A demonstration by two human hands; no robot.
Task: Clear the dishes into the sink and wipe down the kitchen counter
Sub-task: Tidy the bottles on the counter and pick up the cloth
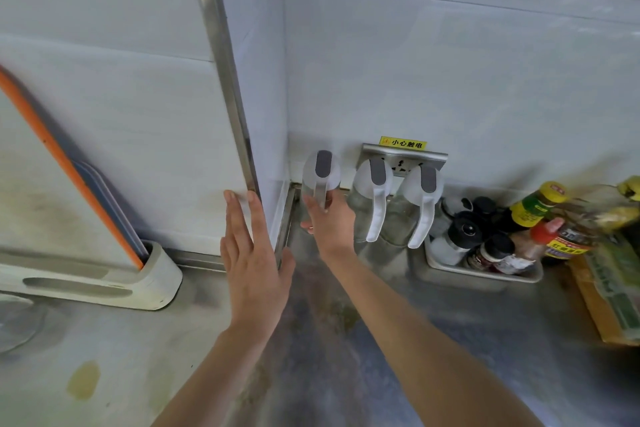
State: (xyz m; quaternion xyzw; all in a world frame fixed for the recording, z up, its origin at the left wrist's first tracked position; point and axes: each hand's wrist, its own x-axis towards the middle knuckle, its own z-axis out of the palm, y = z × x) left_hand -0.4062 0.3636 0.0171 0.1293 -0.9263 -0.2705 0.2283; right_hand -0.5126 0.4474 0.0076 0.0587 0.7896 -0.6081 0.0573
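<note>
Far left: orange-edged cutting board (69, 163) standing tilted in a pale holder (152, 281) against the wall, with a yellowish stain (83, 380) on the steel counter (346, 340) in front and part of a clear glass item at the left edge, too cropped to name. Next, left hand (254, 263) flat and open, fingers together and extended, hovering beside the metal corner strip (228, 80), holding nothing. Just right of it, right hand (329, 222) wrapped around the first of three clear dispenser bottles (320, 173), fingers closed on its body below the white lid. Other two bottles (398, 198) upright beside it, under the wall socket (403, 159). Further right, metal tray (485, 274) crowded with spice jars and sauce bottles (540, 215). Likely step: shifting bottles off the back corner to free the surface for wiping. Best done by lifting straight up, keeping the bottle vertical, staying clear of the socket, and setting it down well apart from the stain. No sink, no cloth in view.
</note>
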